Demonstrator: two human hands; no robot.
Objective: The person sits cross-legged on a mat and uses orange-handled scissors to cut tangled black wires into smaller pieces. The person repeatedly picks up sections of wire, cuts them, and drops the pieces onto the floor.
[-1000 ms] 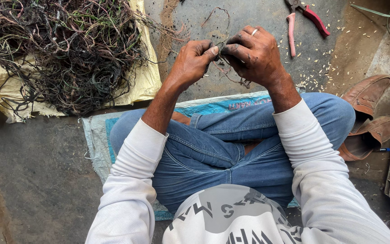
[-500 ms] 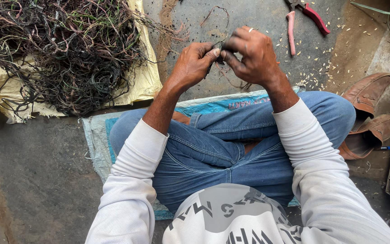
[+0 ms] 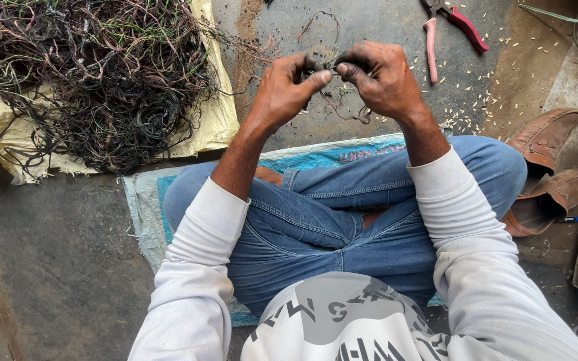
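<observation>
above knees, both hands (image 3: 332, 83) pinch short wire piece (image 3: 328, 67), axis running left-right.

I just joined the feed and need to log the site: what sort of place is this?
Probably an informal scrap-wire stripping spot on a bare concrete floor. A tangled wire heap lies on a yellow sack, red-handled pliers lie nearby, and both hands pinch a thin wire.

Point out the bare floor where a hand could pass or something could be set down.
Bare concrete lies left of the blue mat, below the yellow sack. A second patch lies between the wire pile and the pliers, beyond the hands. It is crowded at the pile, around the left hand and right hand pinching a wire, and by the brown shoes.
</observation>
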